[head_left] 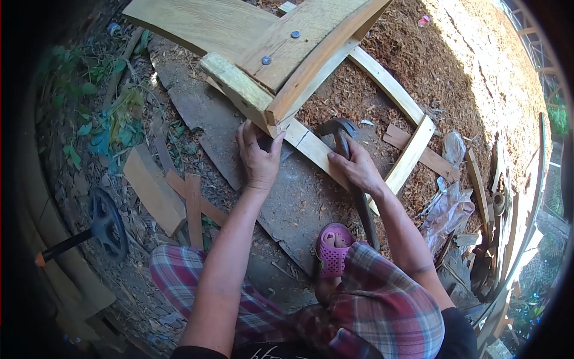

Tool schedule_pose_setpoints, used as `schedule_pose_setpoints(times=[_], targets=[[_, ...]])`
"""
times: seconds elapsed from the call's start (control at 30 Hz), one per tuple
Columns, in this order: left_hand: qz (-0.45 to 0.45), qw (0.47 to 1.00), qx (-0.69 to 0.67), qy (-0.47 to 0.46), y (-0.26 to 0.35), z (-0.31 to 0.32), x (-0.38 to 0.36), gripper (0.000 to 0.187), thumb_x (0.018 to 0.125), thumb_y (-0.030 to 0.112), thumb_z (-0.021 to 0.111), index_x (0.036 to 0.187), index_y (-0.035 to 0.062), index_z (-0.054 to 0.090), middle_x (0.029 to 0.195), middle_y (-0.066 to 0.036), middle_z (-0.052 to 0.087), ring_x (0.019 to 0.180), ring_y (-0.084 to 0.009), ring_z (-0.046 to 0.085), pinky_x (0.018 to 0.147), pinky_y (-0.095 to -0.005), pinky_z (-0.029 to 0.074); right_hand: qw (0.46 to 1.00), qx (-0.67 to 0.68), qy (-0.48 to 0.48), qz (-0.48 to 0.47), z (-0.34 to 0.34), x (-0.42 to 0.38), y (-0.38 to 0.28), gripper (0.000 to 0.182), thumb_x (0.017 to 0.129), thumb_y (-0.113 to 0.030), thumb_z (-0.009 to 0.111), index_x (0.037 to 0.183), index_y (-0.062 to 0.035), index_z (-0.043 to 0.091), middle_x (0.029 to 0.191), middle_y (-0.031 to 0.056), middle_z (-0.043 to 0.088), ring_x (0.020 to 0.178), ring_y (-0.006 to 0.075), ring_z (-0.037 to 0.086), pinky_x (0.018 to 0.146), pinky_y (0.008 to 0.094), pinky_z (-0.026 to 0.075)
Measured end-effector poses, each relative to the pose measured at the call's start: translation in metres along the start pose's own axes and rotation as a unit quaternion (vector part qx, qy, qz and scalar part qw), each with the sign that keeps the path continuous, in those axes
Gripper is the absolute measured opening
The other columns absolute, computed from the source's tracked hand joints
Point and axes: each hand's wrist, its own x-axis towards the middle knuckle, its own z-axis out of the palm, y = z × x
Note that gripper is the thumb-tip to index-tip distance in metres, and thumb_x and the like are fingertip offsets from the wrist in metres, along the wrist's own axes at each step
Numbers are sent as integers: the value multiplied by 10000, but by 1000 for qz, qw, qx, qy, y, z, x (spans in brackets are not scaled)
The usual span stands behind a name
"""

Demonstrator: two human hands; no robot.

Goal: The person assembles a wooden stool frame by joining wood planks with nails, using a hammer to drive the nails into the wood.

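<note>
My left hand (259, 157) has its fingers and thumb bent around the lower corner of a wooden frame (239, 93), where an upright block meets a light rail (314, 149). Part of the fingers is hidden behind the wood. In my right hand (359, 164) is a hammer (362, 209), gripped near its dark metal head, which lies over the rail. Its handle points down toward my foot. A dark pencil line crosses the rail between my hands. Two round metal nail heads (295, 34) show on the wide board above.
Loose wood offcuts (154, 191) lie at the left, near a dark wheel-shaped object (107, 224). Wood shavings (472, 78) cover the ground at the upper right. Crumpled plastic (448, 209) lies at the right. A pink clog (333, 257) is on my foot below the rail.
</note>
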Motion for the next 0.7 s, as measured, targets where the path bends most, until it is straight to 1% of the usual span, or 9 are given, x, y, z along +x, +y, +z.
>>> schedule_pose_setpoints(times=[0.07, 0.2, 0.27, 0.3, 0.33, 0.4, 0.43, 0.53, 0.7], targets=[[0, 999, -40, 1, -3, 1, 4, 666, 785, 148, 786, 1343, 28, 442, 1223, -193, 505, 1109, -359, 536, 948, -450, 447, 998, -57, -10, 1, 4, 8, -1, 501, 896, -320, 678, 1254, -6, 522, 935, 93, 586, 893, 190, 546, 845, 347, 460], [-18, 999, -47, -12, -11, -14, 23, 668, 788, 139, 783, 1352, 41, 439, 1217, -188, 494, 1109, -355, 547, 939, -442, 464, 995, -102, 15, -17, 23, 15, -16, 515, 882, -301, 683, 1271, -9, 513, 934, 111, 603, 889, 206, 566, 840, 358, 467], [11, 999, -31, -21, -18, -22, 34, 674, 786, 141, 785, 1359, 55, 439, 1200, -188, 492, 1109, -349, 556, 926, -433, 479, 998, -40, 55, -20, 34, 17, -23, 399, 833, -285, 695, 1038, 23, 545, 903, 234, 624, 886, 371, 632, 816, 456, 483], [6, 998, -58, -27, -28, -21, 41, 663, 790, 131, 778, 1357, 55, 441, 1208, -190, 518, 1117, -341, 567, 931, -429, 484, 997, -40, 65, -22, 39, 17, -29, 392, 823, -267, 693, 1038, 21, 536, 874, 233, 628, 863, 389, 638, 805, 473, 485], [4, 998, -58, -26, -36, -22, 43, 663, 790, 131, 778, 1357, 55, 441, 1208, -190, 518, 1117, -341, 567, 931, -429, 484, 997, -42, 64, -22, 43, 17, -36, 392, 823, -267, 693, 1038, 21, 536, 874, 233, 628, 863, 389, 638, 805, 473, 485], [-38, 995, -61, -69, -37, -30, 51, 648, 789, 98, 771, 1350, 53, 450, 1203, -187, 553, 1117, -326, 582, 941, -419, 483, 995, -67, 76, -16, 50, 17, -48, 399, 862, -291, 690, 1077, 6, 533, 873, 163, 615, 811, 275, 597, 764, 416, 480], [-33, 994, -74, -71, -43, -29, 54, 642, 805, 58, 750, 1362, 60, 431, 1229, -172, 572, 1145, -282, 588, 959, -397, 484, 993, -72, 89, -21, 55, 19, -47, 361, 857, -281, 688, 994, 2, 510, 829, 170, 599, 773, 286, 594, 731, 433, 472], [-40, 982, -158, -97, -59, -24, 57, 646, 830, 21, 719, 1387, 71, 397, 1259, -160, 564, 1172, -245, 576, 976, -374, 483, 991, -78, 104, -26, 59, 20, -54, 345, 859, -268, 684, 981, 2, 507, 822, 177, 590, 777, 294, 595, 730, 432, 469], [-51, 979, -173, -97, -60, -20, 55, 661, 847, -25, 686, 1410, 85, 358, 1267, -158, 564, 1173, -232, 578, 985, -352, 484, 989, -84, 113, -44, 64, 22, -49, 333, 855, -244, 677, 992, 8, 507, 835, 192, 587, 790, 315, 594, 742, 436, 468]])
